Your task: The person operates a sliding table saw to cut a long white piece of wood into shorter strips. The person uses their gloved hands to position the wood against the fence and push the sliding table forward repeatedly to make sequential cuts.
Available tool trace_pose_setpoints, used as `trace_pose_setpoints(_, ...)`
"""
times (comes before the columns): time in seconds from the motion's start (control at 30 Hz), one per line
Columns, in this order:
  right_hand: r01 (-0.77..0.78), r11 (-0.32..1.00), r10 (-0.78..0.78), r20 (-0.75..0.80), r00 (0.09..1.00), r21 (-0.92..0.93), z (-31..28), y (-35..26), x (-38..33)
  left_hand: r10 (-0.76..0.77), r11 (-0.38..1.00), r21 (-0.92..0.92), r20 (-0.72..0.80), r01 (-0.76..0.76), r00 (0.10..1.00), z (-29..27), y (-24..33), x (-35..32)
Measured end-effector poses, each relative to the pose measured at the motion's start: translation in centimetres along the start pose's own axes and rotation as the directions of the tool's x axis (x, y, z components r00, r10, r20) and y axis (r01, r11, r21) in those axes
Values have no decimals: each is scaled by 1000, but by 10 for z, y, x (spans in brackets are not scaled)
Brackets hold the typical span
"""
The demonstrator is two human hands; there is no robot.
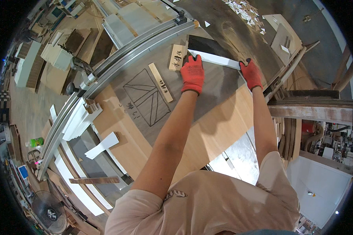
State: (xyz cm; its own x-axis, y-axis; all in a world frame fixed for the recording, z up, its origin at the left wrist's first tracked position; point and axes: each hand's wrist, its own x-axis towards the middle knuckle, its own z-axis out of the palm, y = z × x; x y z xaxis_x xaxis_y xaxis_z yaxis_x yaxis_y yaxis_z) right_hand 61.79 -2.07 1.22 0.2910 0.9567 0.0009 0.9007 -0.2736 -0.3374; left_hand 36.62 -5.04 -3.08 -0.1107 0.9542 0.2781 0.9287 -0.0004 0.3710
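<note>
A white strip (215,59) spans the space between my two red-gloved hands, along the near edge of a black panel (208,44). My left hand (193,75) is closed on the strip's left end, with its dark fingertips at the edge. At the other end, the fingers of my right hand (251,74) close on the strip's right tip. Below lies a grey-brown board (219,92) with a rectangle and slanting lines drawn on it. Left of my left hand are a short wooden block (175,57) and a narrow wooden strip (161,83), both with handwriting.
A pale wooden panel (219,113) lies under the grey-brown board. A metal rail (135,49) curves along the left side. White offcuts (102,145) lie at lower left, near a fan (49,211). Small white triangular scraps (243,11) are scattered at the far side; a wooden beam (312,113) stands right.
</note>
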Motion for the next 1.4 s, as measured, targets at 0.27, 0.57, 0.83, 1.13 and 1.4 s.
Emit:
trace_pose_setpoints(0.27,138,989,-146,-155,977,-60,31,-8,4,5,999,41,15,-6,1000,7,4,3)
trace_pose_setpoints(0.57,211,967,-211,14,977,-146,12,-5,3,-51,997,-49,50,54,997,-6,8,1)
trace_pose_setpoints(0.83,307,947,-310,-13,951,-89,9,6,9,-65,994,-89,-35,61,997,-5,13,2)
trace_pose_setpoints(1.13,709,660,-730,10,683,-246,27,-54,-26,-128,981,-136,55,134,990,-8,14,3)
trace_pose_setpoints(1.4,547,729,-617,-49,786,-410,50,-87,-45,-119,981,-153,-18,115,993,-14,4,3)
